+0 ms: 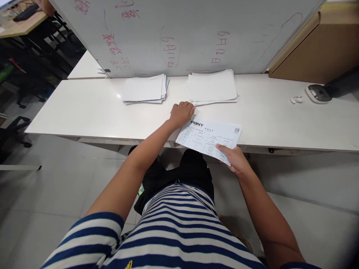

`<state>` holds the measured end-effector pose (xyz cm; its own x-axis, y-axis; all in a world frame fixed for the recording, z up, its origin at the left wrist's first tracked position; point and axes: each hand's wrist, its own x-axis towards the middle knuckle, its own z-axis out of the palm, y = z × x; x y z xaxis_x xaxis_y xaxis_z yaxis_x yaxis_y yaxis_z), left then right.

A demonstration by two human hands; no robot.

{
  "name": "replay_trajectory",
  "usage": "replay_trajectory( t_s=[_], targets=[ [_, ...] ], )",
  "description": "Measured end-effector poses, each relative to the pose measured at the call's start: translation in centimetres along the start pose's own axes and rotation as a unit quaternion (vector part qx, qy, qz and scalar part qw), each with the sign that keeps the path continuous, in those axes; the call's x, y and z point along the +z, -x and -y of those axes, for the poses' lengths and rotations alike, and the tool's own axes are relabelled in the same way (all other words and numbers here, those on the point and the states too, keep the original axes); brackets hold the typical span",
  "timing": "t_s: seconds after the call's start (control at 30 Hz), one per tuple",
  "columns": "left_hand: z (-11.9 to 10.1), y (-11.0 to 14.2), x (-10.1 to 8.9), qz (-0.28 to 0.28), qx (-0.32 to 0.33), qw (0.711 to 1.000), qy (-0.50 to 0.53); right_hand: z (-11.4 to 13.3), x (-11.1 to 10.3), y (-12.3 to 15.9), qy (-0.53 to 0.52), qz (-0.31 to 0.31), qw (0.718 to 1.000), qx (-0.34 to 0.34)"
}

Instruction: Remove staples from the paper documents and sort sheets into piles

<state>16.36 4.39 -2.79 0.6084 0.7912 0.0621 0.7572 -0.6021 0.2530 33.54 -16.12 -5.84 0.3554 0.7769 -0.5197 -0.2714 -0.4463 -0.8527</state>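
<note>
A printed form (pixel 207 136) with a PONY heading and a square code extends past the front edge of the white desk, tilted. My right hand (pixel 234 158) grips its lower right side, thumb on top and the other fingers underneath. At the form's upper left corner is my left hand (pixel 181 114), its fingers bent and closed together; the thumb is hidden. Just beyond my hands lie two piles of paper, blank side up: a left pile (pixel 146 89) and a larger right pile (pixel 211 86), both with uneven edges.
A whiteboard (pixel 190 37) with red writing stands along the back of the desk (pixel 84 108). To the right are a cardboard box (pixel 314 45), a computer mouse (pixel 319 93) and a small white item (pixel 296 99). Another desk (pixel 28 28) and chairs are at the far left.
</note>
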Motion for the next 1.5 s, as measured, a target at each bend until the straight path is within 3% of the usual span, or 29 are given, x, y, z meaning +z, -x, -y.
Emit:
replay_trajectory(
  t_s=[0.37, 0.5, 0.6, 0.7, 0.77, 0.87, 1.0, 1.17, 1.5],
  targets=[
    [0.0, -0.5, 0.0, -0.011, -0.051, 0.998, 0.028, 0.4, 0.2, 0.7, -0.008, -0.019, 1.0, -0.004],
    [0.0, -0.4, -1.1, 0.01, -0.104, 0.989, 0.1, 0.3, -1.4, 0.9, 0.018, -0.031, 0.999, -0.035],
    [0.5, 0.6, -2.1, -0.027, -0.111, 0.979, 0.166, 0.9, -3.1, 1.4, 0.046, -0.031, 0.995, -0.08],
    [1.8, 2.3, -2.5, -0.072, -0.085, 0.984, 0.141, 1.8, -4.3, 2.3, 0.052, -0.007, 0.992, -0.116],
    [3.0, 3.6, -2.1, -0.068, -0.078, 0.99, 0.091, 2.5, -4.7, 2.9, 0.057, 0.016, 0.99, -0.128],
    [4.8, 5.2, -1.0, -0.05, -0.069, 0.995, 0.049, 3.3, -4.4, 3.4, 0.07, 0.044, 0.986, -0.146],
    [6.2, 5.9, 0.2, -0.066, -0.055, 0.993, 0.084, 3.6, -3.5, 3.0, 0.077, 0.057, 0.984, -0.15],
    [6.3, 5.9, 0.1, -0.071, -0.056, 0.99, 0.107, 3.3, -3.0, 2.1, 0.103, 0.044, 0.987, -0.111],
    [6.0, 6.3, -0.4, -0.069, -0.06, 0.988, 0.123, 3.1, -2.6, 2.3, 0.089, 0.063, 0.988, -0.112]
  ],
)
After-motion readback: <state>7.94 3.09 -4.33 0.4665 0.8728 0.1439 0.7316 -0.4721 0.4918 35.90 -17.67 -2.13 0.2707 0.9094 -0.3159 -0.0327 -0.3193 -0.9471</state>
